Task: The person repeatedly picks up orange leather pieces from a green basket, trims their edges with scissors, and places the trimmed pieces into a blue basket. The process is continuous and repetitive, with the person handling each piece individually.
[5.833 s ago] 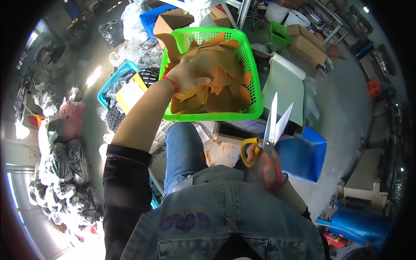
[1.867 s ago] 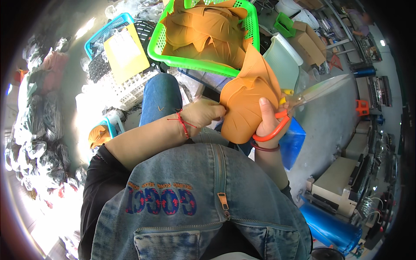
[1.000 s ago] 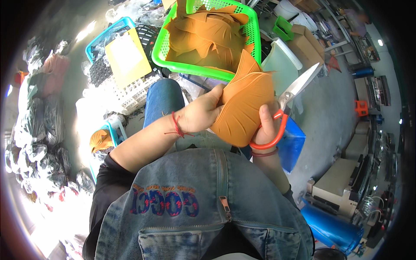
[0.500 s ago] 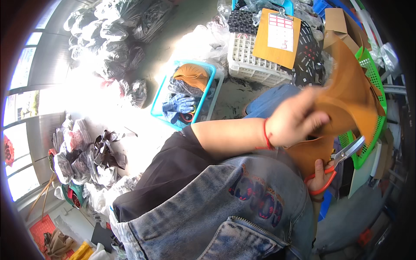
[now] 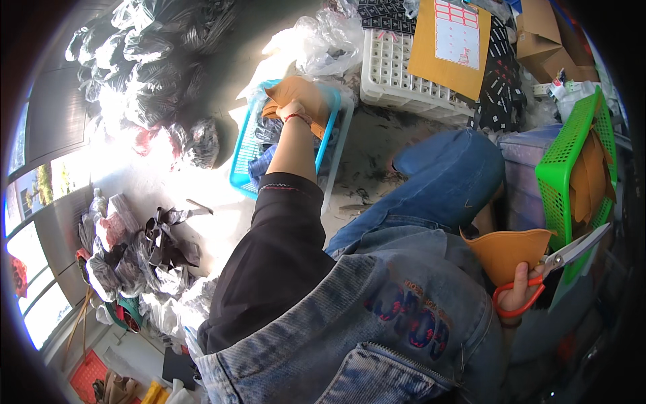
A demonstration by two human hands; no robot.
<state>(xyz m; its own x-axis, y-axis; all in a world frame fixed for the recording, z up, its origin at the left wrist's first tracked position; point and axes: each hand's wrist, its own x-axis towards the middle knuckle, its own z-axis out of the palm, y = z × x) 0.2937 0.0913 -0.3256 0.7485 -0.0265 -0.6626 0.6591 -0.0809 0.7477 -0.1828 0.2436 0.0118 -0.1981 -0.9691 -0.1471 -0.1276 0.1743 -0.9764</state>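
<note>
My left hand (image 5: pixel 291 110) reaches out to a blue basket (image 5: pixel 237 151) and grips an orange-brown sheet piece (image 5: pixel 304 91), leather or cloth I cannot tell, on top of similar pieces there. Blue gloves (image 5: pixel 259 166) and dark plastic lie lower in that basket. Close to my body on the right, my right hand (image 5: pixel 517 288) is closed around scissors (image 5: pixel 579 249) with red-orange handles, their blades pointing up and to the right. Another orange-brown piece (image 5: pixel 508 250) sits against that hand, beside the scissors.
A green basket (image 5: pixel 558 168) holding more brown pieces (image 5: pixel 591 182) stands at the right. Behind are a white crate (image 5: pixel 390 74), a clipboard (image 5: pixel 420 60) and a cardboard box (image 5: pixel 542 40). Bagged bundles (image 5: pixel 148 81) cover the floor at left.
My left hand has swung from the right side over to the blue basket, carrying a brown piece. The right hand with the scissors has shifted slightly right and down.
</note>
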